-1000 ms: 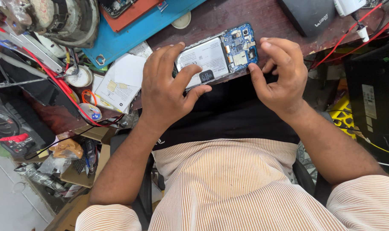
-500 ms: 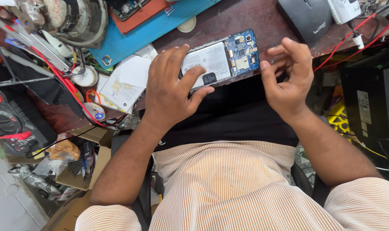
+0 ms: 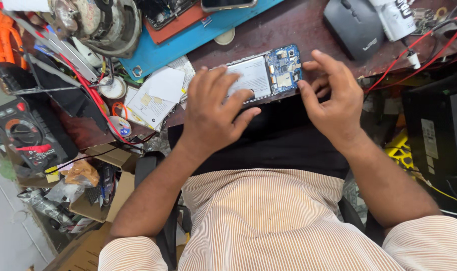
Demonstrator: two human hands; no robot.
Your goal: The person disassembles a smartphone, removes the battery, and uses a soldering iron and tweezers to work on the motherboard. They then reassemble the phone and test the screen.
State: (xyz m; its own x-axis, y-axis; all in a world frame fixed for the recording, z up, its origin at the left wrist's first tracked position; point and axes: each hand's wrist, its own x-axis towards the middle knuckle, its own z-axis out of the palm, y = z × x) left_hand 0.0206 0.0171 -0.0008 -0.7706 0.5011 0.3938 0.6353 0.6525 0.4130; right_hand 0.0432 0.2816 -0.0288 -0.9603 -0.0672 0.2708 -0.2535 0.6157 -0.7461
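Left hand (image 3: 211, 113): palm down on the left part of the opened phone (image 3: 261, 75); fingers spread flat over its pale battery area, thumb out to the right under the phone's lower edge; pressing on it, not wrapped around it
Right hand (image 3: 334, 98): at the phone's right end; fingers loosely curled and apart, fingertips just beside the blue circuit board (image 3: 284, 70); actual contact hard to tell from this angle, maybe the thumb tip only
Phone: back cover off, lying flat near the front edge of the dark red-brown desk (image 3: 289, 30); long side tilted slightly, board end to the right, battery end partly hidden under the left hand
Left of phone: loose white papers (image 3: 155, 95); small round tape rolls (image 3: 113, 88); red wire running across
Far left: multimeter (image 3: 17, 128), dark with red trim, well apart from the hands
Top left: round metal motor-like part (image 3: 100, 22); blue mat (image 3: 198, 32) with an orange pad on it
Top right: black computer mouse (image 3: 354, 25); red cables beside it
Bottom: striped shirt and dark lap of the person, forearms reaching up to the desk
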